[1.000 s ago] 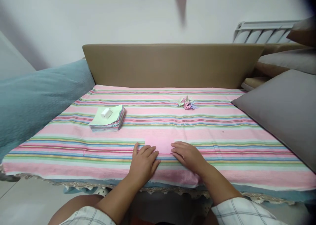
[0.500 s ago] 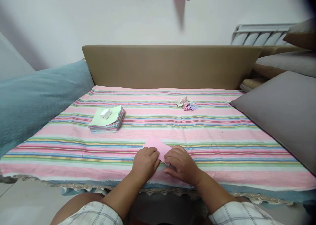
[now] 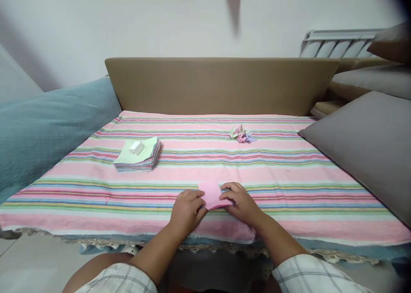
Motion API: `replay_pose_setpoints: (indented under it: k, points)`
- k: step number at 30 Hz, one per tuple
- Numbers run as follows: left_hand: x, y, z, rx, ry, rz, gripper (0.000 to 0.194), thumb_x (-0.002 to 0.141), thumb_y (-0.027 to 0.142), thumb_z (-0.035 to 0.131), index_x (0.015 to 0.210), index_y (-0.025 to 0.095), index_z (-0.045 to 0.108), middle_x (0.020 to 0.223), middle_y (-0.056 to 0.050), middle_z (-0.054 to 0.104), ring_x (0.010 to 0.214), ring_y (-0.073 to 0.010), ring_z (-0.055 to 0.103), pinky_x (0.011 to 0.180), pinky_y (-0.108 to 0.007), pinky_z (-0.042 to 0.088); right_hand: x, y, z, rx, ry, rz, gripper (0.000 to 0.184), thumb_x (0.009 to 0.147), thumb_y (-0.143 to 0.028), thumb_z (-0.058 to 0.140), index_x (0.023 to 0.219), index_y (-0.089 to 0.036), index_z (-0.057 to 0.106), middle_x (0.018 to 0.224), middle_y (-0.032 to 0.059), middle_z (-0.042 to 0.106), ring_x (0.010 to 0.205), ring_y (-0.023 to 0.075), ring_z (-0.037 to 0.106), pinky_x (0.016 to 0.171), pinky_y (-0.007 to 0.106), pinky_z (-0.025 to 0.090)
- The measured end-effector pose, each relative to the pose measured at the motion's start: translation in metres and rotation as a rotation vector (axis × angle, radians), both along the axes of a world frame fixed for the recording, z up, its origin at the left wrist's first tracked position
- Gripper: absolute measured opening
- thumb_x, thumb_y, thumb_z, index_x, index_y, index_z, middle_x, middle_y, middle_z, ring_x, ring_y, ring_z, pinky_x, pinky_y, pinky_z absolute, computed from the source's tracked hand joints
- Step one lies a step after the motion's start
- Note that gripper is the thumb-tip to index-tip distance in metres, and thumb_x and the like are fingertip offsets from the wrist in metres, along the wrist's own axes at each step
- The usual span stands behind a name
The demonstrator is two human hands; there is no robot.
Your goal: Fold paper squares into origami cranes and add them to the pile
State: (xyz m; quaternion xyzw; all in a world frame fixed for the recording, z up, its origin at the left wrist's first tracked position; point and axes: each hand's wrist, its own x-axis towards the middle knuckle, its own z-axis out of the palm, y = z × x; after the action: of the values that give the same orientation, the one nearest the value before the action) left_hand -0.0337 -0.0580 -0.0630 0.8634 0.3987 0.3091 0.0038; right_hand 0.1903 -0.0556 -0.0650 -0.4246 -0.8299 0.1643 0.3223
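Note:
A folded sheet of pink paper (image 3: 211, 193) is held between my two hands, just above or on the striped cloth near its front edge. My left hand (image 3: 187, 210) pinches its left corner between thumb and fingers. My right hand (image 3: 240, 202) grips the right side, fingers over the top and the thumb hidden underneath. The near edge of the paper shows a gap between layers. Farther off, a stack of coloured paper (image 3: 138, 161) lies to the left with a white charger-like block (image 3: 136, 147) on top. Several small folded paper figures (image 3: 242, 134) sit in a cluster to the right.
The striped cloth (image 3: 199, 156) covers the seat. Behind it stands a brown backrest (image 3: 221, 87). A blue-green bolster (image 3: 58, 121) borders the left, a grey cushion (image 3: 362, 143) the right. A white radiator (image 3: 340, 44) is on the wall.
The pink paper has turned from a slanted position to nearly square with me, its near edge lifting. My right hand has shifted slightly up and right; the left hand keeps hold.

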Motion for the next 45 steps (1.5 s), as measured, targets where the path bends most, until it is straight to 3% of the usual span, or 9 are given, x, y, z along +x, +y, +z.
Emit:
replay_pose_setpoints:
  k: [8,14,18,22,25,28,39,45]
  points:
    - [0.007,-0.004,0.010,-0.153,0.001,0.228,0.021,0.076,0.036,0.061,0.061,0.021,0.061,0.094,-0.003,0.068,0.091,-0.0223,0.057,0.083,-0.041,0.037,-0.014,0.004,-0.004,-0.082,0.050,-0.252,0.022,0.081,-0.036,0.054,0.072,-0.020,0.064,0.108,0.0094,0.054,0.103,0.0241,0.048,0.088,0.040,0.039]
    - [0.008,-0.003,0.008,-0.177,0.040,0.304,0.020,0.074,0.037,0.062,0.073,0.019,0.054,0.078,-0.002,0.061,0.080,-0.0201,0.053,0.076,-0.036,0.038,-0.022,0.006,-0.003,-0.125,0.024,-0.357,0.026,0.079,-0.038,0.056,0.062,-0.020,0.059,0.105,0.0094,0.055,0.103,0.0243,0.048,0.089,0.039,0.038]
    - [0.008,-0.007,0.002,-0.016,0.036,0.259,0.017,0.079,0.033,0.058,0.089,0.020,0.059,0.099,-0.007,0.061,0.093,-0.0224,0.053,0.084,-0.039,0.038,-0.026,0.007,0.000,-0.136,-0.013,-0.398,0.026,0.078,-0.038,0.057,0.060,-0.020,0.058,0.104,0.0085,0.056,0.101,0.0237,0.049,0.088,0.039,0.038]
    - [0.009,-0.012,-0.004,0.121,0.158,0.092,0.025,0.087,0.028,0.048,0.110,0.029,0.057,0.126,-0.003,0.055,0.115,-0.0231,0.046,0.102,-0.046,0.024,-0.029,0.009,0.002,-0.139,-0.071,-0.428,0.026,0.077,-0.039,0.058,0.059,-0.020,0.058,0.103,0.0073,0.056,0.098,0.0236,0.049,0.086,0.039,0.038]
    - [0.008,-0.016,-0.007,0.091,0.284,-0.010,0.041,0.088,0.038,0.045,0.127,0.026,0.046,0.134,-0.004,0.049,0.127,-0.0239,0.036,0.108,-0.048,0.015,-0.031,0.009,0.003,-0.137,-0.102,-0.445,0.025,0.075,-0.038,0.060,0.058,-0.020,0.057,0.103,0.0067,0.056,0.098,0.0236,0.049,0.086,0.038,0.038]
    - [0.006,-0.018,-0.007,0.007,0.389,-0.018,0.053,0.087,0.046,0.042,0.134,0.022,0.037,0.139,-0.006,0.042,0.130,-0.0251,0.033,0.109,-0.048,0.016,-0.031,0.009,0.003,-0.139,-0.118,-0.448,0.025,0.075,-0.037,0.060,0.057,-0.020,0.056,0.103,0.0062,0.056,0.097,0.0232,0.050,0.085,0.038,0.038]
    - [0.005,-0.021,-0.005,-0.089,0.366,0.003,0.054,0.085,0.049,0.045,0.132,0.023,0.040,0.141,-0.008,0.039,0.129,-0.0265,0.034,0.106,-0.050,0.022,-0.031,0.010,0.001,-0.125,-0.124,-0.446,0.026,0.074,-0.038,0.062,0.056,-0.019,0.055,0.102,0.0062,0.056,0.095,0.0221,0.049,0.086,0.037,0.037]
    - [0.007,-0.007,0.002,-0.172,0.154,0.129,0.026,0.086,0.025,0.047,0.110,0.025,0.058,0.124,-0.005,0.057,0.115,-0.0226,0.049,0.100,-0.047,0.031,-0.031,0.009,0.001,-0.122,-0.128,-0.448,0.027,0.072,-0.038,0.062,0.057,-0.020,0.051,0.099,0.0054,0.056,0.095,0.0231,0.049,0.082,0.036,0.038]
